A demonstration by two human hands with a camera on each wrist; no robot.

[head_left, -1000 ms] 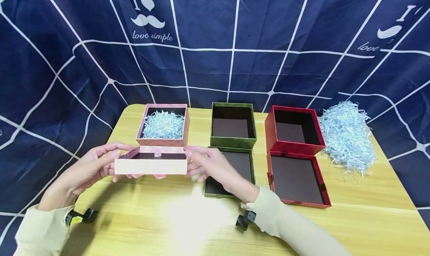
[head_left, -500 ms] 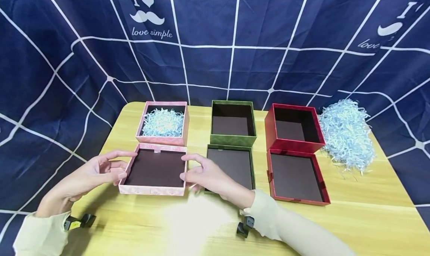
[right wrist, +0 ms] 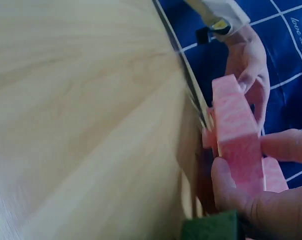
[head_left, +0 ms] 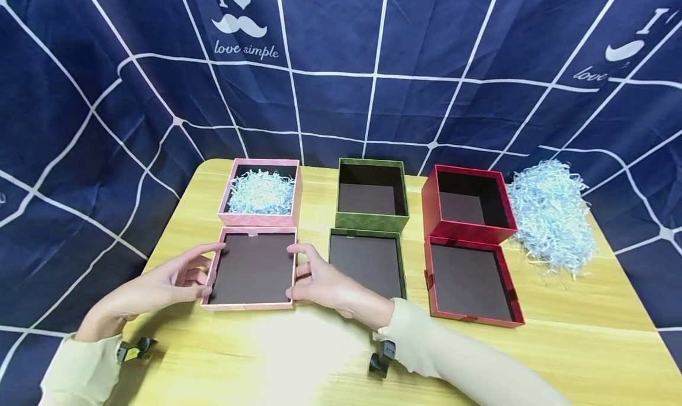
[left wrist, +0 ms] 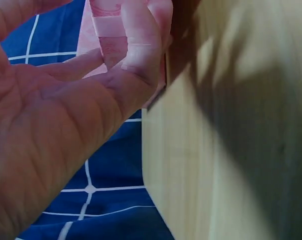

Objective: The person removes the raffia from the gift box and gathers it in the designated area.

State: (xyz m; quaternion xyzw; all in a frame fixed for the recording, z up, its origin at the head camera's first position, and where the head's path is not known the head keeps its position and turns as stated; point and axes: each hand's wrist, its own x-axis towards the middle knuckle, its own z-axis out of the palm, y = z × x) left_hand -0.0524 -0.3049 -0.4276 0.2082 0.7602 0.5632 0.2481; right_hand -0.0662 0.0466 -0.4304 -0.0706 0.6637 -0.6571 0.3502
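Observation:
A pink box lid (head_left: 253, 270) lies inner side up, its dark inside showing, right in front of the pink box (head_left: 260, 219). My left hand (head_left: 165, 282) holds its left wall, thumb near the front corner and forefinger farther back. On the opposite side my right hand (head_left: 326, 284) grips the right wall between thumb and fingers. In the right wrist view the lid's pink patterned wall (right wrist: 236, 130) shows close over the wooden table, with a pink ribbon piece sticking out below. Pale blue shredded paper (head_left: 262, 192) fills the pink box.
To the right stand a green box (head_left: 371, 221) with its upturned lid (head_left: 366, 267) in front, and a red box (head_left: 471, 231) with its lid (head_left: 474, 282). A pile of blue shredded paper (head_left: 552, 213) lies at the far right. Dark blue cloth (head_left: 330, 104) hangs behind.
The pink lid, raised and tilted a second ago, has come down and flattened out in front of the pink box. Both hands moved with it and keep hold of its sides.

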